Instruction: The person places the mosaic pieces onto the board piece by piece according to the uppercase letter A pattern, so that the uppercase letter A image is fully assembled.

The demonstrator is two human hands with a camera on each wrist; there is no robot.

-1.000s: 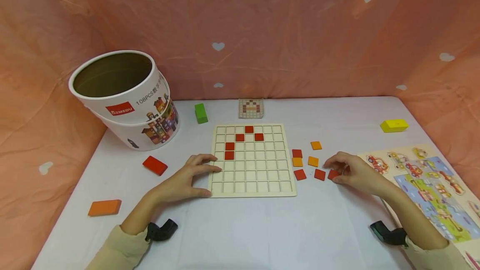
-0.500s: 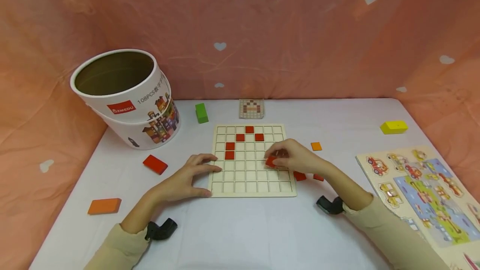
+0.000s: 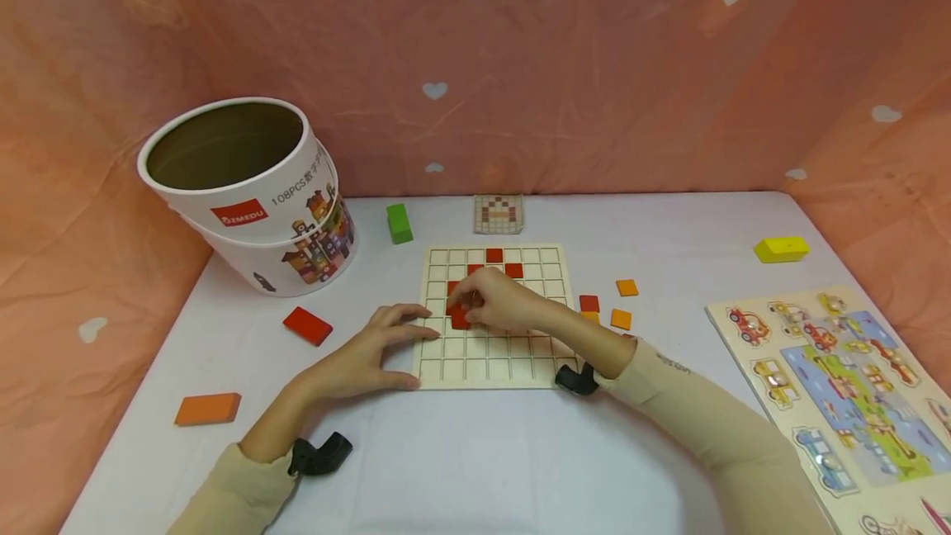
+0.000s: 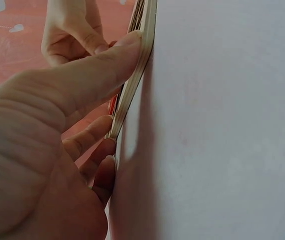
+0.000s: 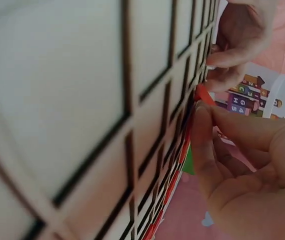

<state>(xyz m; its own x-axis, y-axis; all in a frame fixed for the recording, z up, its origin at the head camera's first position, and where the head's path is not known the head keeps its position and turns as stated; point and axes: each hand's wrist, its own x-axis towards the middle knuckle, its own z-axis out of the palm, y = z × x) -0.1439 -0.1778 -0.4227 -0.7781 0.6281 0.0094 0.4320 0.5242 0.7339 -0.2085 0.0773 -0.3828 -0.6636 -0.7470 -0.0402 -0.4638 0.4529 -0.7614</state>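
A pale wooden grid board (image 3: 490,370) lies mid-table, with several red square tiles (image 3: 494,255) set in its upper cells. Thumb and fingers of my left hand (image 3: 364,357) rest along the board's left edge, its thumb at the near left corner. Over the board's left part, my right hand (image 3: 501,300) pinches another red square tile (image 3: 459,320) between thumb and fingertips, just below the left column of red. In the right wrist view that tile (image 5: 203,95) stands tilted at the grid. Part of the red column is hidden behind my fingers.
Right of the board lie loose orange tiles (image 3: 626,287) and red tiles (image 3: 589,303), some under my forearm. A small pattern card (image 3: 499,215) lies behind it. A white bucket (image 3: 245,225), green block (image 3: 399,224), red block (image 3: 307,326), orange block (image 3: 208,409), yellow block (image 3: 781,249) and vehicle puzzle (image 3: 787,415) surround it.
My right hand has picked up a red tile from the loose ones at the right and carried it leftward over the board to the left red column. My left hand stays at the board's edge.
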